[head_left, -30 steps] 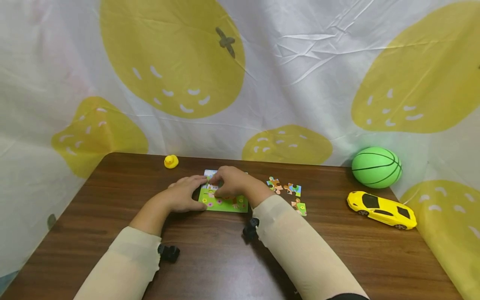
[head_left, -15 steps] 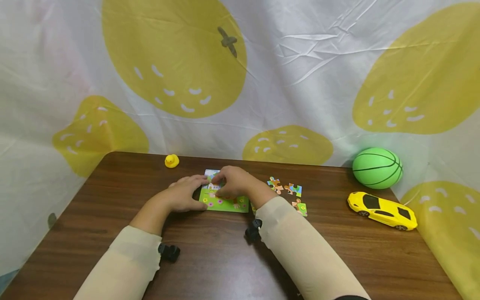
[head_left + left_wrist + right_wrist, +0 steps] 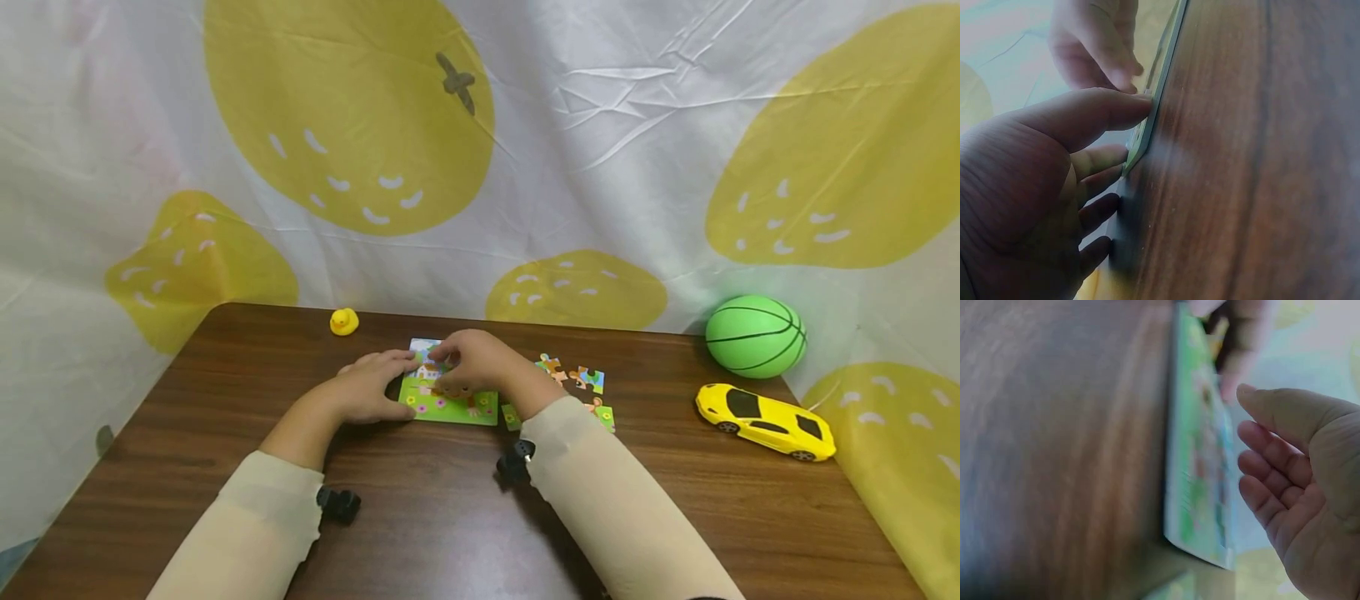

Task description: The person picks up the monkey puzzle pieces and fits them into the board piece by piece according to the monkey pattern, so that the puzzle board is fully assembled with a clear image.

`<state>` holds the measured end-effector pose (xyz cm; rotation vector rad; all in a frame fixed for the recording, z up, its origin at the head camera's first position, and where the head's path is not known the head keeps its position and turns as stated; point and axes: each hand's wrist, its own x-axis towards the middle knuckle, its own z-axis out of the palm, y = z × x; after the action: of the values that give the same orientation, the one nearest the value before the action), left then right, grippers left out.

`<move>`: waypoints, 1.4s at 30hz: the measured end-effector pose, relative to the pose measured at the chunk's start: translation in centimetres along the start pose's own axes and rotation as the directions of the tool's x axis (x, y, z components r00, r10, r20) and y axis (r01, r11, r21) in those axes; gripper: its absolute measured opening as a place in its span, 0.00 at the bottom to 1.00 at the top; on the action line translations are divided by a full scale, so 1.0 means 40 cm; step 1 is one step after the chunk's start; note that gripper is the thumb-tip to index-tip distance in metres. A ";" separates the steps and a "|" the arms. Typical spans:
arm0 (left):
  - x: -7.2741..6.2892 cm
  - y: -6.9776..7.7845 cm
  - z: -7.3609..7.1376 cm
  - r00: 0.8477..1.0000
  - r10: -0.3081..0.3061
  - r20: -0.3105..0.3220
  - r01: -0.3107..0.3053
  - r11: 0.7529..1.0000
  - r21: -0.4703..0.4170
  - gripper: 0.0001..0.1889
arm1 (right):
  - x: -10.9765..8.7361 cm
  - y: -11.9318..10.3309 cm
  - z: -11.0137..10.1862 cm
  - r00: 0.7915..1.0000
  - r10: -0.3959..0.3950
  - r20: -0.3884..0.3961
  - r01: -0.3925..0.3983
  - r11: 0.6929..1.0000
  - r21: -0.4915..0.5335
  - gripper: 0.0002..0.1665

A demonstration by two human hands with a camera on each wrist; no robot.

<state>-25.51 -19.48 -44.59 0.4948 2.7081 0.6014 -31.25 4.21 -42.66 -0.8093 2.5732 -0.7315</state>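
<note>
A small jigsaw puzzle (image 3: pixel 453 412), green below with flowers and a house scene above, lies flat on the table. My left hand (image 3: pixel 366 388) rests along its left edge; in the left wrist view the thumb (image 3: pixel 1129 107) lies on the rim and the straight fingers reach past the corner. Over the upper right of the puzzle hovers my right hand (image 3: pixel 483 362), covering part of the picture. The right wrist view shows its thumb and loosely bent fingers (image 3: pixel 1260 465) apart, with nothing between them. To the right lie loose puzzle pieces (image 3: pixel 592 380), partly hidden by the right arm.
A yellow rubber duck (image 3: pixel 344 322) sits near the table's back edge. At the right are a green ball (image 3: pixel 756 337) with black lines and a yellow toy car (image 3: pixel 765 422). A fruit-patterned cloth (image 3: pixel 570 183) hangs behind the brown table (image 3: pixel 420 533).
My right hand has shifted slightly to the right and lifted off the puzzle, uncovering more of its picture and a loose piece beside it. The left hand has stayed in place.
</note>
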 end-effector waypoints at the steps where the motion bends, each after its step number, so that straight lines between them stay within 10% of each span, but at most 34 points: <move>1: 0.001 0.000 0.000 1.000 -0.002 0.001 0.002 1.000 0.001 0.46 | -0.008 0.005 -0.006 1.000 -0.008 -0.014 0.008 1.000 0.020 0.26; 19: 0.000 0.011 0.003 1.000 -0.019 0.016 0.019 1.000 0.012 0.47 | -0.225 0.174 -0.106 0.967 0.108 -0.232 -0.073 0.985 0.156 0.29; 42: 0.006 -0.001 0.004 1.000 -0.023 0.012 0.023 1.000 0.002 0.50 | -0.259 0.329 -0.130 0.963 0.225 -0.150 -0.206 0.969 0.133 0.32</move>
<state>-25.70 -19.38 -44.79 0.4653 2.6994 0.5874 -31.23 21.67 -44.18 -0.4389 2.6772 -0.9019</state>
